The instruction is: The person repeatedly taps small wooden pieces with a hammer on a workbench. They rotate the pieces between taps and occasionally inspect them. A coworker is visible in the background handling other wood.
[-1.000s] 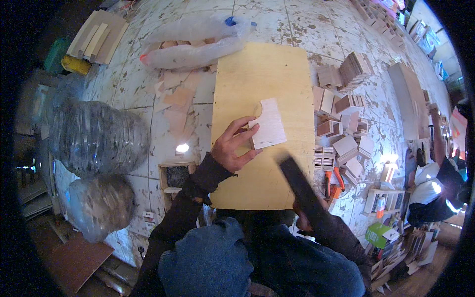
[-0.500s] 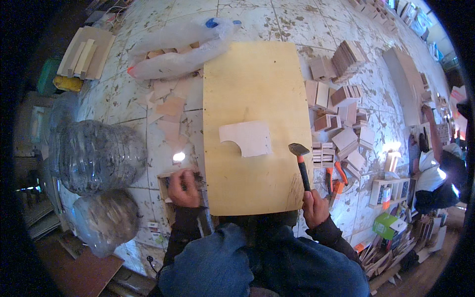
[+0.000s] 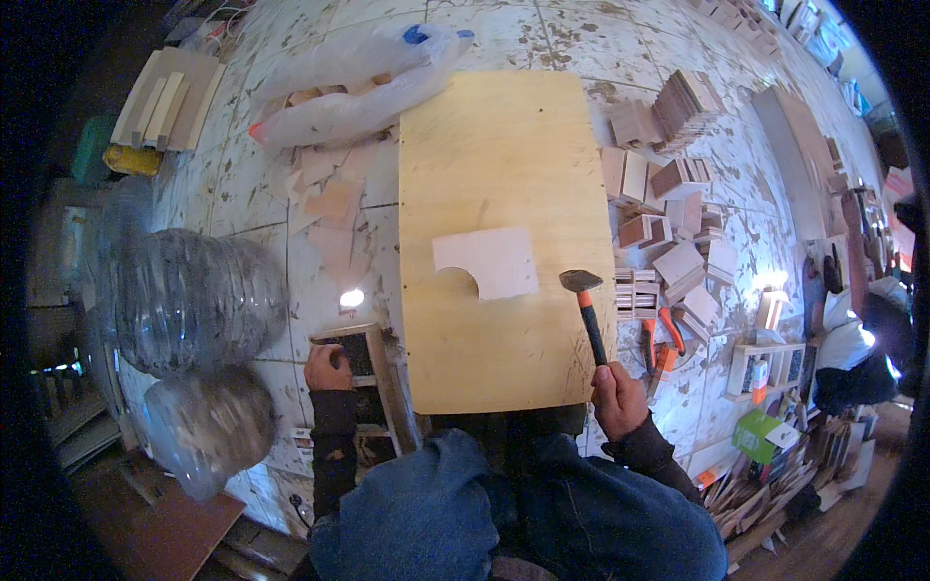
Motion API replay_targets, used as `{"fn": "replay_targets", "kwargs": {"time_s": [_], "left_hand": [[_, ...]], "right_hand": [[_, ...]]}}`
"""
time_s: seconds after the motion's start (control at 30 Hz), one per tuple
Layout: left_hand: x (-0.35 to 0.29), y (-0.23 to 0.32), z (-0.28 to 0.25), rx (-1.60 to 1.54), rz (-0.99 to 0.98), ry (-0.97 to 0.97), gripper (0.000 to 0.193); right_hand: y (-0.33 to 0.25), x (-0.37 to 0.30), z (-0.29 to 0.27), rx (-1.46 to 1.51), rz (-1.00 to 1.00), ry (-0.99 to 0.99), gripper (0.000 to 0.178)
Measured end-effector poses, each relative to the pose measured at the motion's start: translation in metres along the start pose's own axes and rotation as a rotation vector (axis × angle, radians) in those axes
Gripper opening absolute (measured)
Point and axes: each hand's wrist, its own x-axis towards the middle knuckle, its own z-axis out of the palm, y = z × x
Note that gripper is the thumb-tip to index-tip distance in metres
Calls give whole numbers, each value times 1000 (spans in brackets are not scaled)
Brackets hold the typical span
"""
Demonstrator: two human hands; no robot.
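Out on the far left, two bulging clear plastic sacks [image 3: 199, 300] sit on the tiled floor [image 3: 315, 257]. Next along, the left hand [image 3: 328, 368], fingers curled, at the upper left edge of a compartmented wooden box [image 3: 390, 387]; whether it pinches anything, I cannot tell. Thin wood scraps [image 3: 334, 205] lie beyond it. Now the middle: the yellow counter [image 3: 494, 145], and flat on it one pale wood piece [image 3: 506, 261], a curved notch cut into its lower left. Just right of that, a hammer [image 3: 593, 324], head over the counter's right side, its handle wrapped firmly in the right hand [image 3: 620, 399]. Farther right, an orange-handled tool [image 3: 650, 337], then stacked small wooden blocks [image 3: 683, 269], and a green-and-white box [image 3: 756, 436].
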Motion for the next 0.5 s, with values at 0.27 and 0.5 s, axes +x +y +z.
{"fn": "replay_targets", "kwargs": {"time_s": [0.27,0.5], "left_hand": [[4,23,-33,-12,32,85,18],[32,149,-66,-759,142,122,23]], "right_hand": [[-7,-2,-18,53,-59,59,39],[-42,-2,-26,35,-108,-25,35]]}}
